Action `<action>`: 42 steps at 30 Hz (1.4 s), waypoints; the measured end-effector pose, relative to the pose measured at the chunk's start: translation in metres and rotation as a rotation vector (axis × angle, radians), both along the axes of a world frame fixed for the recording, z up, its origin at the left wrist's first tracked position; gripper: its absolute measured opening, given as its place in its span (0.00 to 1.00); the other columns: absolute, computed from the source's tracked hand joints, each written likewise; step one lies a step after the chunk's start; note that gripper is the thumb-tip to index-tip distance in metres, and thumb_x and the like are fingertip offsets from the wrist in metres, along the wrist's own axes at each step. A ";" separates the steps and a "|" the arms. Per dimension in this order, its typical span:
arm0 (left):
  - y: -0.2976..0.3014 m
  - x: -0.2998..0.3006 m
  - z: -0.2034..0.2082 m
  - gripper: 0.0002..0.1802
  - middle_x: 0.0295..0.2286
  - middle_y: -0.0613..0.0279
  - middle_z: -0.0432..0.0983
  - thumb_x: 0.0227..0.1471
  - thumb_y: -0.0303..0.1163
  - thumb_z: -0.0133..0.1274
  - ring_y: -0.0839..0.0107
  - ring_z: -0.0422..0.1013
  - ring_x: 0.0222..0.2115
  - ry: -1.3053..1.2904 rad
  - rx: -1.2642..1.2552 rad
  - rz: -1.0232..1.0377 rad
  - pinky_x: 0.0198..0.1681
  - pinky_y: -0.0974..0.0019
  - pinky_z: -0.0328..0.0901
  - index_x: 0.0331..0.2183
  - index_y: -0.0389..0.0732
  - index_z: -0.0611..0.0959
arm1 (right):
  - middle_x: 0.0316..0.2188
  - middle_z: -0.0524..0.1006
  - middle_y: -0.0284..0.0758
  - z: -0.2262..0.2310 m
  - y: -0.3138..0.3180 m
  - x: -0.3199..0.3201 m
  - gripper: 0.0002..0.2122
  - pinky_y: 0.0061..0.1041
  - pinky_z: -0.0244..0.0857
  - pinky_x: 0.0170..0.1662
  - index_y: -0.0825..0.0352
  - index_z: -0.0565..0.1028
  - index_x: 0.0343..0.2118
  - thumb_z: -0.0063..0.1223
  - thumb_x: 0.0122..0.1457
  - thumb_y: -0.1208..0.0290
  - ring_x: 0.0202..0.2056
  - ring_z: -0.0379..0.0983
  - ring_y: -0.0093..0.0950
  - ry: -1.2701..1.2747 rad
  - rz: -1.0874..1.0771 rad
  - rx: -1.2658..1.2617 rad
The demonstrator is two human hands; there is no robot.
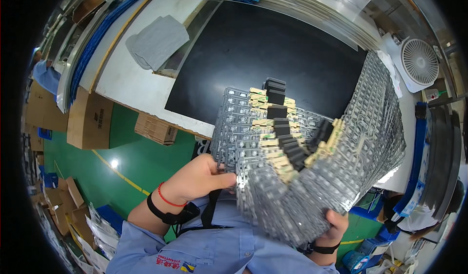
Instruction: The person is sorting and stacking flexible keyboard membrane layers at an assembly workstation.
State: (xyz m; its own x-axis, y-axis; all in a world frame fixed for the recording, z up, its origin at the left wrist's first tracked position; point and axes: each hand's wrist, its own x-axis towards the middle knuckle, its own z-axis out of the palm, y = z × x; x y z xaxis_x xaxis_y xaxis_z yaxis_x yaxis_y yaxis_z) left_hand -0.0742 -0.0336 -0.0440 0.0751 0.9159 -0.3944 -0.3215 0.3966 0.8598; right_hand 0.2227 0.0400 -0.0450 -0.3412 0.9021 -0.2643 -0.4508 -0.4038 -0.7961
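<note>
A thick fanned stack of grey plastic sheets (302, 206), patterned with rows of small cells, curves in front of me at the near edge of the table. Black pieces (295, 150) and cream-coloured tabs (280, 164) run in a band down its middle. My left hand (204, 179) is closed on the stack's left edge, with the thumb on the near side. At the lower right, my right hand (336, 227) grips the bottom edge; most of its fingers are hidden beneath the sheets. The fanned layers sweep up the right side of a black mat (263, 50).
A grey folded cloth or sheet (161, 37) lies at the left of the white table (117, 86). Clear panels (312, 8) stand along the back. At the far right is a white fan (419, 62). Cardboard boxes (90, 120) stand on the green floor.
</note>
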 end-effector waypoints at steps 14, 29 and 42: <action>-0.003 -0.006 -0.001 0.27 0.28 0.60 0.75 0.61 0.44 0.34 0.75 0.69 0.28 0.041 -0.063 0.050 0.35 0.71 0.63 0.30 0.31 0.79 | 0.50 0.66 0.48 -0.001 0.000 -0.029 0.28 0.42 0.57 0.53 0.75 0.59 0.53 0.52 0.47 0.76 0.49 0.65 0.43 0.155 0.099 -0.129; 0.003 -0.002 0.006 0.20 0.23 0.64 0.75 0.57 0.38 0.45 0.79 0.67 0.25 -0.137 -0.138 0.204 0.31 0.74 0.62 0.25 0.32 0.80 | 0.49 0.66 0.48 -0.004 -0.001 -0.018 0.29 0.41 0.58 0.53 0.75 0.58 0.54 0.51 0.46 0.77 0.49 0.65 0.43 0.097 0.026 -0.097; -0.001 -0.004 0.006 0.18 0.21 0.66 0.75 0.55 0.38 0.50 0.82 0.66 0.23 0.056 -0.090 -0.039 0.27 0.77 0.61 0.23 0.33 0.80 | 0.47 0.69 0.48 0.002 0.002 0.000 0.31 0.38 0.59 0.52 0.75 0.59 0.53 0.54 0.42 0.78 0.47 0.67 0.41 0.093 -0.015 -0.111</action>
